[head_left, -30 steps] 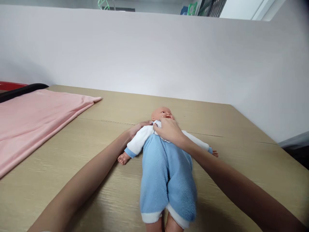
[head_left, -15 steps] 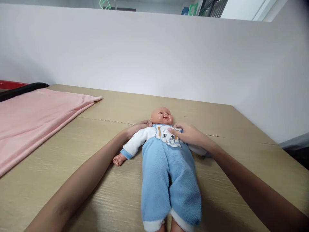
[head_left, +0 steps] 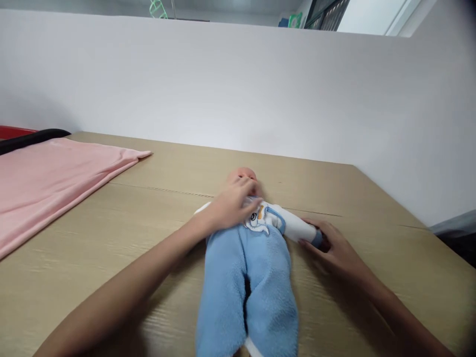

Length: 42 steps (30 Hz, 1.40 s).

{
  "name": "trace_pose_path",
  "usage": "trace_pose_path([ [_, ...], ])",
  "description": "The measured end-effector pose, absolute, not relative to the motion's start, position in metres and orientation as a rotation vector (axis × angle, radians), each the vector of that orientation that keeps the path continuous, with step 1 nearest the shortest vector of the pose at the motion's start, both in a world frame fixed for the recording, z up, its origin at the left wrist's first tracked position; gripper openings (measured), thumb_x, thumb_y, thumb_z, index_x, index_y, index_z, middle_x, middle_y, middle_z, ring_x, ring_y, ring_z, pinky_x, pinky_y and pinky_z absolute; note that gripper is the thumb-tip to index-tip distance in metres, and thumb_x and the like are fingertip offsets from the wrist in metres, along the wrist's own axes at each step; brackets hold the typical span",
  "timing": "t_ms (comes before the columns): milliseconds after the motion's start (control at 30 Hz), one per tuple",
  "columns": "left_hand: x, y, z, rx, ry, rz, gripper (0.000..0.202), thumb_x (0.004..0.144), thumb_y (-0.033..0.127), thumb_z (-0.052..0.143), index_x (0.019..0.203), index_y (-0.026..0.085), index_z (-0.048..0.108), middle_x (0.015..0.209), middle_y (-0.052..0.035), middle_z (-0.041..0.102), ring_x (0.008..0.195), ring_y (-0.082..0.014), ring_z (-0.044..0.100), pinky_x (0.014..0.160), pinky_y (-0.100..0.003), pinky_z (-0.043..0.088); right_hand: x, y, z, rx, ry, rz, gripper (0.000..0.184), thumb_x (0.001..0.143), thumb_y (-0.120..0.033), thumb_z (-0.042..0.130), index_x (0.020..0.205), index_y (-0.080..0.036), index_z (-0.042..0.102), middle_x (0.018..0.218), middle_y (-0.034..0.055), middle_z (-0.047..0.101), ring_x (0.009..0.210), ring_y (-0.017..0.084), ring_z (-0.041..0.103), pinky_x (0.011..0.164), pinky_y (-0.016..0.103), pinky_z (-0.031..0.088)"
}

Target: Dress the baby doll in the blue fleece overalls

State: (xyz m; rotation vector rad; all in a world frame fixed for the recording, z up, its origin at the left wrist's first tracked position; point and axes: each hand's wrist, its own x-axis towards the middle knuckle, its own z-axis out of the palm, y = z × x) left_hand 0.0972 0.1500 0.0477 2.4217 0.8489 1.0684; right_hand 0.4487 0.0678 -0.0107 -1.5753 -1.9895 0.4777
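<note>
A baby doll [head_left: 243,272] lies on its back on the table, head away from me, in fuzzy blue trousers and a white top with an animal-face patch [head_left: 256,220]. My left hand [head_left: 234,203] is over the doll's upper chest, fingers stretched out and a little blurred. It covers the doll's mouth, chin and part of the patch. At the blue cuff of the doll's white sleeve [head_left: 297,228], my right hand [head_left: 330,248] has its thumb and fingers closed around the arm's end. The doll's hand there is hidden, and its other arm is mostly behind my left hand.
A pink cloth [head_left: 55,178] is spread on the left of the wooden table [head_left: 148,238]. Behind it show a black rounded edge [head_left: 40,136] and something red [head_left: 15,132]. A white partition [head_left: 223,89] stands along the table's far side.
My left hand has moved right from beside the doll's shoulder to over its chest. My right hand has left the chest and taken hold of the sleeve's end, and that arm now sticks out more.
</note>
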Motion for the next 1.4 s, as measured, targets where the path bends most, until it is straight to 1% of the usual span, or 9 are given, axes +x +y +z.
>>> trace_pose_path([
  [100,0.14,0.148,0.043,2.648,0.886,0.777,0.02,0.105,0.038,0.071,0.112,0.019,0.072,0.117,-0.0154,0.076,0.112,-0.0356,0.063,0.103,-0.051,0.046,0.451,0.063,-0.011,-1.597,-1.914,0.663,0.062,0.088,-0.069,0.079,0.135,-0.029,0.074,0.137,0.0159,0.077,0.124,0.047,0.074,0.105,0.062,0.063],
  [267,0.158,0.158,0.029,2.714,0.89,0.539,0.02,0.105,0.038,0.074,0.112,0.019,0.074,0.108,-0.0136,0.08,0.108,-0.0346,0.065,0.096,-0.046,0.047,0.45,0.054,-0.006,-1.463,-1.739,1.088,0.065,0.08,-0.056,0.093,0.138,-0.034,0.07,0.113,0.0131,0.081,0.098,0.035,0.081,0.084,0.046,0.069],
  [433,0.144,0.157,0.031,2.641,0.743,0.645,0.028,0.115,0.04,0.054,0.124,0.019,0.07,0.111,-0.0118,0.077,0.107,-0.0299,0.067,0.095,-0.041,0.048,0.448,0.057,-0.001,-1.303,-1.559,0.858,0.058,0.076,-0.048,0.1,0.122,-0.027,0.072,0.106,0.0058,0.078,0.086,0.023,0.075,0.074,0.033,0.066],
  [633,0.14,0.153,0.032,2.517,0.413,0.768,0.024,0.116,0.041,0.055,0.121,0.022,0.069,0.117,-0.0089,0.077,0.109,-0.0254,0.071,0.098,-0.037,0.05,0.411,0.082,0.011,-1.134,-1.446,0.634,0.054,0.07,-0.043,0.105,0.109,-0.027,0.072,0.1,0.0031,0.075,0.085,0.021,0.072,0.074,0.032,0.065],
  [767,0.134,0.151,0.029,2.556,0.232,0.964,0.028,0.116,0.042,0.054,0.118,0.021,0.073,0.106,-0.0094,0.075,0.101,-0.024,0.071,0.091,-0.035,0.051,0.376,0.098,0.007,-1.02,-1.54,0.624,0.053,0.071,-0.037,0.104,0.106,-0.027,0.067,0.091,0.0,0.071,0.079,0.02,0.072,0.069,0.03,0.065],
  [1000,0.132,0.152,0.022,2.494,0.181,1.25,0.027,0.114,0.043,0.06,0.109,0.021,0.074,0.093,-0.0067,0.073,0.089,-0.021,0.07,0.08,-0.033,0.051,0.355,0.103,-0.002,-0.985,-1.603,0.633,0.048,0.073,-0.039,0.104,0.107,-0.027,0.071,0.11,0.0041,0.07,0.09,0.02,0.071,0.071,0.028,0.067],
  [1200,0.133,0.152,0.018,2.768,0.05,1.342,0.03,0.117,0.039,0.054,0.113,0.021,0.077,0.096,-0.0085,0.078,0.085,-0.0195,0.071,0.078,-0.034,0.049,0.356,0.095,-0.008,-0.908,-1.642,0.625,0.043,0.075,-0.037,0.103,0.097,-0.027,0.068,0.107,0.0039,0.065,0.094,0.021,0.069,0.072,0.029,0.068],
  [1300,0.132,0.15,0.019,2.765,0.049,1.333,0.026,0.116,0.037,0.057,0.112,0.021,0.077,0.099,-0.0087,0.079,0.088,-0.0196,0.072,0.079,-0.034,0.049,0.36,0.093,-0.004,-0.87,-1.777,0.648,0.036,0.084,-0.029,0.096,0.111,-0.03,0.072,0.118,0.0053,0.063,0.102,0.022,0.069,0.078,0.03,0.069],
  [1400,0.135,0.149,0.022,2.556,0.122,1.321,0.018,0.111,0.036,0.067,0.11,0.021,0.077,0.096,-0.0069,0.078,0.089,-0.0195,0.072,0.081,-0.033,0.051,0.368,0.091,0.001,-0.819,-1.897,0.737,0.039,0.101,-0.026,0.078,0.137,-0.037,0.069,0.137,0.0077,0.058,0.123,0.025,0.067,0.096,0.037,0.068],
])
